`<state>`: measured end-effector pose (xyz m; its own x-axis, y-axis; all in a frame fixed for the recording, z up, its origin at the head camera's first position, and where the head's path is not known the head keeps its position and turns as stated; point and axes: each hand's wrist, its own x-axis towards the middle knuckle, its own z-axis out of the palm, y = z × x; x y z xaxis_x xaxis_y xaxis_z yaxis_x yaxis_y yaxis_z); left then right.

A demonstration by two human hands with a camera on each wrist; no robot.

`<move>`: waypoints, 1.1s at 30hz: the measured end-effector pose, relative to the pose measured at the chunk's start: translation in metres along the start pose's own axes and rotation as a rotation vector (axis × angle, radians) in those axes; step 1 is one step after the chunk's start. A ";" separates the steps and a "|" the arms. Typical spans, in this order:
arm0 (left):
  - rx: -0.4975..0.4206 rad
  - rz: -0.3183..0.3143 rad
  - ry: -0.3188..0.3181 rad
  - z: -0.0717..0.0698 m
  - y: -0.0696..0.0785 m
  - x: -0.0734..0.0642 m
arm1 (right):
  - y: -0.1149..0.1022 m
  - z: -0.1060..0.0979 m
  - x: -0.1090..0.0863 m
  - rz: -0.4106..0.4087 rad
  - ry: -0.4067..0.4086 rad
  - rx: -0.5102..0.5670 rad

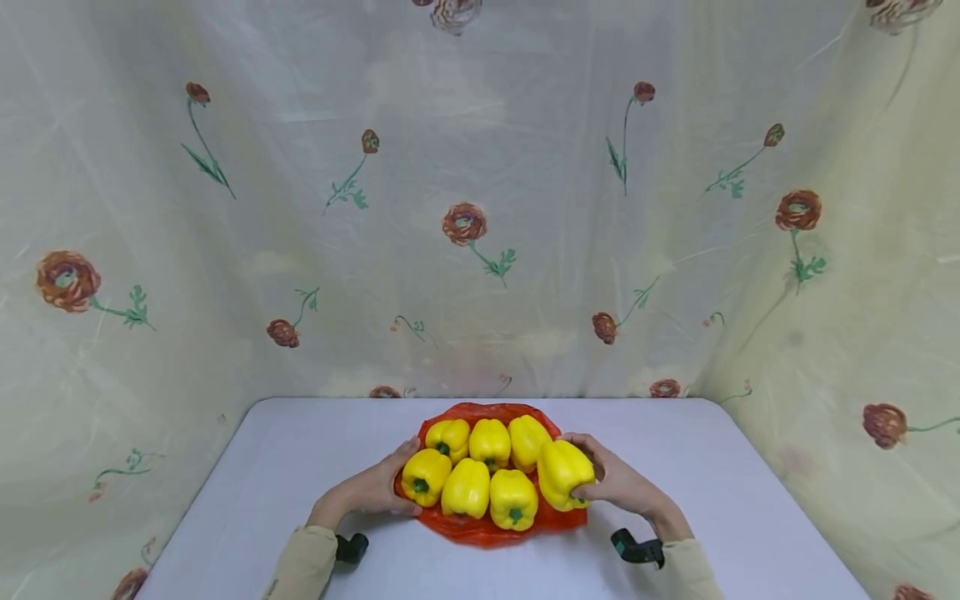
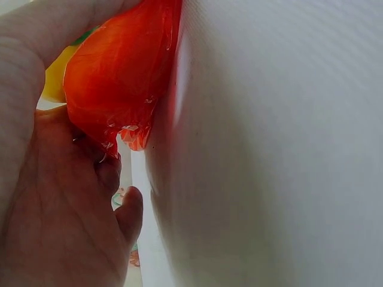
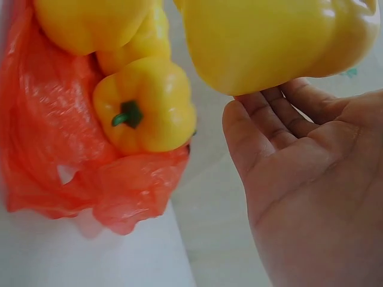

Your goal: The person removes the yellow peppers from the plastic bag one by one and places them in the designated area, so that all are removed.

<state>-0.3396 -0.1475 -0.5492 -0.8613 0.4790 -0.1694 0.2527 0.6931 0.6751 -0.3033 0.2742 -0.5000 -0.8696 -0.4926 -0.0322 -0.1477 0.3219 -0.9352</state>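
Note:
Several yellow bell peppers (image 1: pixel 466 488) sit in two rows on a spread red plastic bag (image 1: pixel 487 533). At the right end, my right hand (image 1: pixel 622 483) grips one yellow bell pepper (image 1: pixel 564 475); the right wrist view shows this pepper (image 3: pixel 269 42) raised above the others, with fingers against its underside. My left hand (image 1: pixel 378 487) holds the bag's left edge beside the leftmost pepper (image 1: pixel 424 477). In the left wrist view, thumb and fingers reach around the bulging bag (image 2: pixel 119 72), and some fingertips are hidden behind it.
The peppers and bag are on a white table (image 1: pixel 300 450) with rounded far corners. Flower-printed sheeting (image 1: pixel 525 317) hangs behind the table and along both sides. A dark band with a small device (image 1: pixel 637 548) is on the right wrist, and a similar one (image 1: pixel 351 548) on the left.

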 end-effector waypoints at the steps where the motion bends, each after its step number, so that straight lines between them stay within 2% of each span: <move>1: -0.002 0.000 0.001 0.000 0.000 0.000 | -0.003 0.000 -0.001 -0.003 0.004 -0.005; 6: -0.003 0.002 0.000 0.000 -0.001 0.000 | -0.010 -0.001 -0.005 -0.016 0.016 -0.018; 15: -0.007 -0.023 -0.008 0.001 -0.001 0.001 | -0.009 -0.010 -0.011 -0.018 0.079 -0.010; 24: -0.017 -0.028 -0.003 -0.002 0.002 0.001 | 0.000 -0.025 -0.014 -0.095 0.166 -0.007; 33: -0.029 -0.025 -0.012 -0.001 0.002 0.000 | 0.013 -0.038 -0.016 -0.094 0.234 -0.013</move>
<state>-0.3392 -0.1468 -0.5476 -0.8618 0.4683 -0.1951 0.2183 0.6894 0.6907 -0.3094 0.3173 -0.4982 -0.9368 -0.3211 0.1388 -0.2381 0.2945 -0.9255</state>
